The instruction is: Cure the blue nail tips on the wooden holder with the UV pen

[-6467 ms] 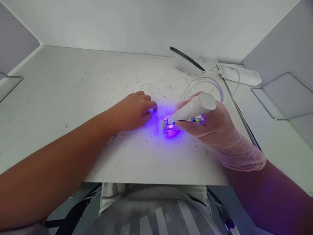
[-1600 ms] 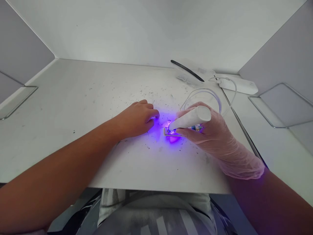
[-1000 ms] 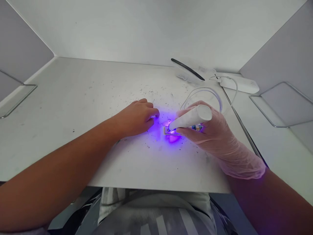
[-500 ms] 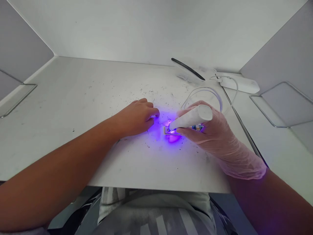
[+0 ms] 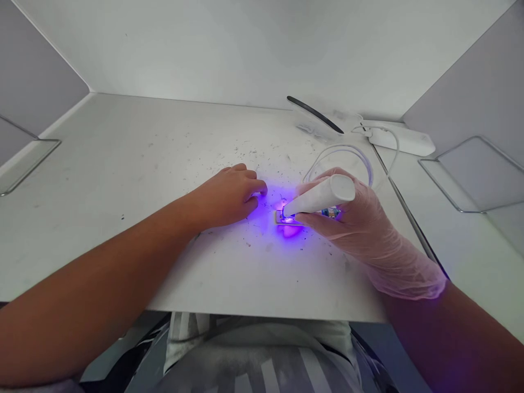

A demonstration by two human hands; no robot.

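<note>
My right hand [image 5: 360,229], in a thin pink glove, is wrapped round a white pen-shaped lamp [image 5: 321,195] with a white cable. The lamp's tip points down and left and casts violet light on a small flat piece [image 5: 282,217] lying on the white table [image 5: 123,164]. My bare left hand [image 5: 227,194] rests on the table just left of the glow, fingers curled under with the tips near the lit piece. What, if anything, those fingers press on is hidden.
A white cable [image 5: 352,153] loops back to a white box [image 5: 403,141] at the far right. A thin black strip [image 5: 314,113] lies on a white holder near it. Dark specks litter the tabletop. Metal frames stand at the left [image 5: 24,158] and right [image 5: 470,174].
Both hands and the lamp have stayed where they were; only the view has shifted slightly since the earliest frame.
</note>
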